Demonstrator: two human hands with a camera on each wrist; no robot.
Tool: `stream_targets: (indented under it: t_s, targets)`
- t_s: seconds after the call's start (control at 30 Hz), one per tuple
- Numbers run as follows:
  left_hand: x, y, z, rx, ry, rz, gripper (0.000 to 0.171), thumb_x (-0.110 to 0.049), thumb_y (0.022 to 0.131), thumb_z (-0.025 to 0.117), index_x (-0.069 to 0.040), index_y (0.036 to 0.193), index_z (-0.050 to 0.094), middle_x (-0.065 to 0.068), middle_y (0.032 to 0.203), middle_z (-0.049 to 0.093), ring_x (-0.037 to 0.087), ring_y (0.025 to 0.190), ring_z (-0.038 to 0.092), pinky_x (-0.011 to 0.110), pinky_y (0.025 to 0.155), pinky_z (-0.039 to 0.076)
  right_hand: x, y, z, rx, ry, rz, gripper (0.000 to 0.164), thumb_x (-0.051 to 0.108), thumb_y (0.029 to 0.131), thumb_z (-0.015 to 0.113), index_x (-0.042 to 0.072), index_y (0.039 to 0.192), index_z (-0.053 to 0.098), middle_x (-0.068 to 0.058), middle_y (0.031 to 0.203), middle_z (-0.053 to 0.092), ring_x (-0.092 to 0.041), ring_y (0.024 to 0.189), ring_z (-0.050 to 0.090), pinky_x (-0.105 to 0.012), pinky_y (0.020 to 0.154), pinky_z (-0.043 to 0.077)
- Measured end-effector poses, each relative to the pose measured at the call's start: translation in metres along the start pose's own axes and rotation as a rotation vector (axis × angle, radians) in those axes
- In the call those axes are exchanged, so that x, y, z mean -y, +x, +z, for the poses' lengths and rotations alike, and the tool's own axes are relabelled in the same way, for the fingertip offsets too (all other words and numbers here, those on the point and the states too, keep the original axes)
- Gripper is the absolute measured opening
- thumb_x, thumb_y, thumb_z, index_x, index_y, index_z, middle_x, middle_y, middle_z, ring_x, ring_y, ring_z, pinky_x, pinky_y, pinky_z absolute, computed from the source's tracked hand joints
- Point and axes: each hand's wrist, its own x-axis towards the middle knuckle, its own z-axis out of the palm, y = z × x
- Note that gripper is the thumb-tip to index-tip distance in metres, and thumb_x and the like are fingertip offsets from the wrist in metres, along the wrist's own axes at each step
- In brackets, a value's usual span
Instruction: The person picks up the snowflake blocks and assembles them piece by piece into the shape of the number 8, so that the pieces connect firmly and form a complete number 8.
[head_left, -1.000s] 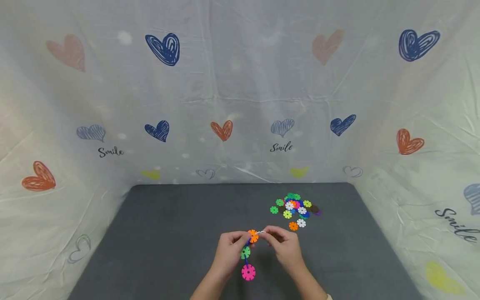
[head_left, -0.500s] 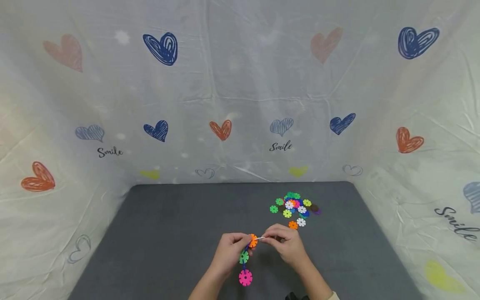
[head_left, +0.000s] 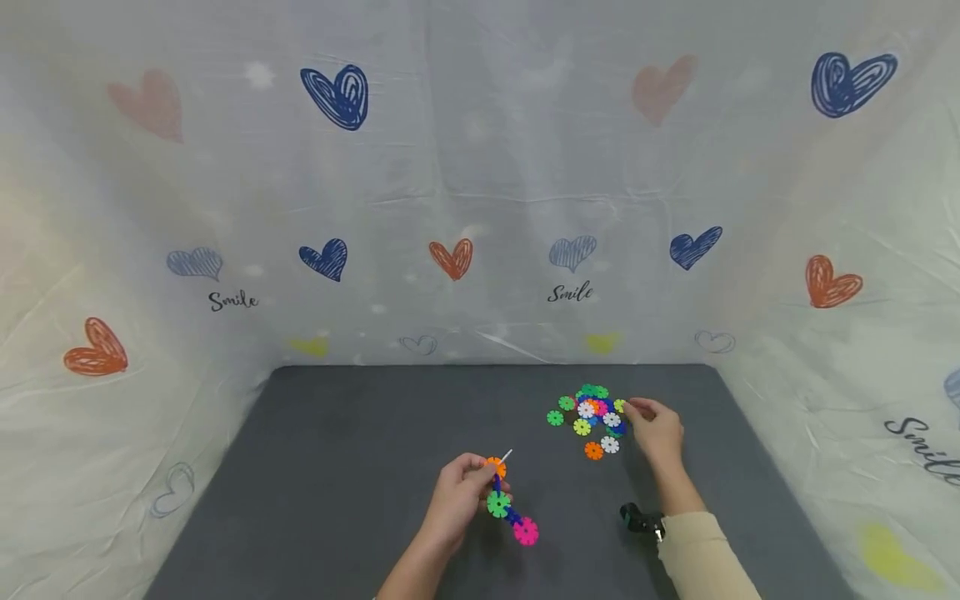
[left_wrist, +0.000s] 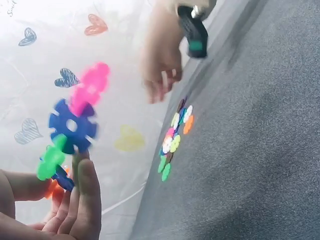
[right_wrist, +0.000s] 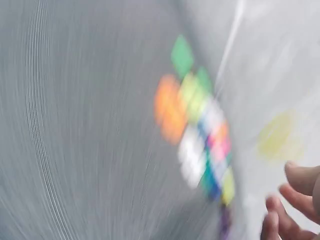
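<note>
My left hand (head_left: 456, 500) pinches a chain of interlocked snowflake discs near its orange disc (head_left: 495, 469). A white disc (head_left: 506, 457) sticks out edge-on beyond the orange one. Below hang a green disc (head_left: 498, 504) and a pink disc (head_left: 527, 532), joined by blue discs; one blue disc (left_wrist: 59, 120) faces the left wrist view. At the right edge of the loose disc pile (head_left: 586, 410), my right hand (head_left: 657, 432) hovers beside a yellow-green disc (head_left: 619, 406). Its thumb and fingers (right_wrist: 301, 179) stand apart in the right wrist view, with nothing visible between them.
Loose discs of several colours lie overlapping toward the back right of the grey table (head_left: 360, 467). An orange disc (head_left: 593, 451) and a white disc (head_left: 611, 445) lie at the pile's front. A black wrist device (head_left: 639, 518) juts from the right sleeve. Patterned cloth surrounds the table.
My right hand has left the chain's white disc and moved right and back to the pile. The chain stays in my left hand; its pink end has swung to the right.
</note>
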Motion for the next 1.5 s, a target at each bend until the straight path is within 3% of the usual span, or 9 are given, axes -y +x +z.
stream_targets:
  t_s: [0.1, 0.27, 0.33, 0.43, 0.57, 0.77, 1.07, 1.3, 1.5]
  targets:
    - [-0.001, 0.001, 0.001, 0.007, -0.023, 0.005, 0.021, -0.018, 0.103, 0.057, 0.003, 0.105, 0.056, 0.012, 0.084, 0.073, 0.02, 0.076, 0.074, 0.029, 0.067, 0.059, -0.022, 0.021, 0.0, -0.027, -0.118, 0.077, 0.047, 0.032, 0.099, 0.064, 0.003, 0.136, 0.061, -0.027, 0.137, 0.057, -0.047, 0.129, 0.047, -0.062, 0.104, 0.04]
    - [0.001, 0.002, -0.001, 0.028, -0.06, 0.01, 0.02, -0.017, 0.103, 0.057, 0.003, 0.105, 0.055, 0.011, 0.082, 0.071, 0.021, 0.072, 0.074, 0.03, 0.067, 0.06, -0.038, 0.028, 0.004, -0.008, -0.187, 0.097, 0.046, 0.026, 0.097, 0.068, -0.002, 0.134, 0.062, -0.033, 0.14, 0.045, -0.051, 0.134, 0.039, -0.062, 0.114, 0.029]
    - [0.001, 0.003, -0.001, 0.038, -0.072, 0.011, 0.02, -0.016, 0.103, 0.057, 0.003, 0.105, 0.054, 0.011, 0.081, 0.071, 0.021, 0.071, 0.074, 0.03, 0.067, 0.06, -0.038, 0.028, 0.004, -0.021, -0.175, 0.086, 0.043, 0.022, 0.097, 0.07, -0.004, 0.13, 0.064, -0.033, 0.137, 0.049, -0.051, 0.133, 0.04, -0.062, 0.115, 0.027]
    - [0.001, 0.004, -0.001, 0.048, -0.081, 0.012, 0.02, -0.016, 0.103, 0.058, 0.003, 0.105, 0.054, 0.012, 0.082, 0.071, 0.021, 0.07, 0.073, 0.03, 0.067, 0.06, -0.038, 0.026, 0.003, -0.043, -0.14, 0.082, 0.037, 0.02, 0.095, 0.072, -0.003, 0.123, 0.068, -0.03, 0.126, 0.059, -0.048, 0.125, 0.047, -0.061, 0.111, 0.032]
    - [-0.001, 0.003, 0.0, 0.044, -0.078, 0.01, 0.021, -0.017, 0.103, 0.058, 0.004, 0.106, 0.055, 0.012, 0.083, 0.071, 0.02, 0.07, 0.073, 0.03, 0.068, 0.06, -0.037, 0.021, -0.001, -0.068, -0.103, 0.113, 0.033, 0.022, 0.091, 0.076, -0.003, 0.113, 0.071, -0.025, 0.107, 0.068, -0.042, 0.104, 0.057, -0.056, 0.091, 0.044]
    - [-0.003, 0.002, -0.001, 0.043, -0.08, 0.01, 0.022, -0.017, 0.103, 0.058, 0.004, 0.106, 0.055, 0.012, 0.083, 0.071, 0.02, 0.07, 0.073, 0.03, 0.068, 0.06, -0.032, 0.012, -0.012, -0.047, -0.088, 0.14, 0.04, 0.031, 0.09, 0.077, -0.002, 0.111, 0.072, -0.026, 0.117, 0.067, -0.044, 0.109, 0.058, -0.057, 0.089, 0.047]
    - [-0.003, 0.001, -0.001, 0.037, -0.073, 0.009, 0.023, -0.018, 0.103, 0.058, 0.005, 0.106, 0.055, 0.01, 0.08, 0.071, 0.019, 0.068, 0.073, 0.029, 0.066, 0.06, 0.024, -0.049, -0.012, 0.178, 0.126, -0.038, 0.05, 0.048, 0.089, 0.075, 0.006, 0.116, 0.076, -0.014, 0.112, 0.075, -0.022, 0.091, 0.066, -0.027, 0.074, 0.052]
    - [-0.003, 0.001, 0.003, 0.002, -0.05, 0.017, 0.025, -0.02, 0.102, 0.059, 0.005, 0.104, 0.059, 0.009, 0.08, 0.072, 0.017, 0.066, 0.072, 0.029, 0.065, 0.06, 0.066, -0.105, 0.011, 0.307, 0.438, -0.02, 0.035, 0.032, 0.089, 0.079, 0.004, 0.109, 0.076, -0.011, 0.087, 0.073, -0.012, 0.065, 0.054, -0.025, 0.057, 0.048]
    - [-0.004, 0.0, 0.006, -0.048, -0.037, 0.059, 0.028, -0.024, 0.099, 0.065, 0.004, 0.099, 0.065, 0.011, 0.078, 0.072, 0.016, 0.061, 0.068, 0.029, 0.062, 0.058, 0.086, -0.128, 0.029, 0.339, 0.523, -0.139, 0.021, 0.023, 0.088, 0.079, 0.006, 0.1, 0.076, -0.017, 0.086, 0.074, -0.014, 0.058, 0.056, -0.023, 0.052, 0.047]
